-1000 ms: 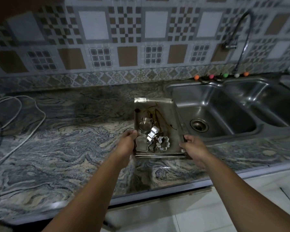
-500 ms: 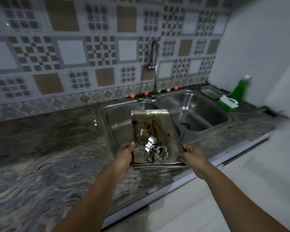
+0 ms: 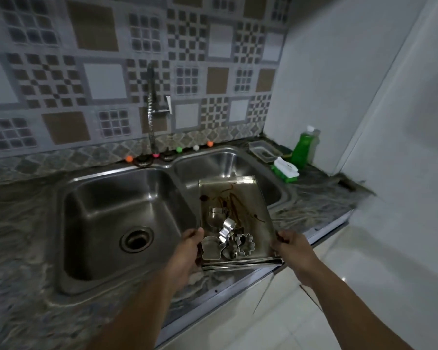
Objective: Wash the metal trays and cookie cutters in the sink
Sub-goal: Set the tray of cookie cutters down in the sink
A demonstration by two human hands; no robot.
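Thin sheet metal was what both hands carried: the stacked metal trays [image 3: 238, 198] were held level above the desk's front edge, their far end reaching out over the right basin [image 3: 228, 162] of the sink. The left hand [image 3: 187, 251] gripped the near left edge with the thumb on top, and the right hand [image 3: 292, 248] gripped the near right corner, its fingers [image 3: 280, 239] curled over the rim. The stack looked stiff and fairly light, with thin rims that seemed likely to bite or slip once wet, so a hold at opposite side edges seemed soundest. The cookie cutters [image 3: 228, 238] lay loose in a cluster at the near end of the top tray, free to slide if it tipped; brown smears streaked its middle. Past the desk's front edge the left basin [image 3: 116, 213] stood open around its drain [image 3: 136, 240], giving broad room to lower things. Farther off, the faucet [image 3: 151, 107] rose at the back edge between the basins, and a green soap bottle [image 3: 305, 147], a sponge [image 3: 286, 170] and a clear container [image 3: 264, 150] crowded the desk's far right corner.
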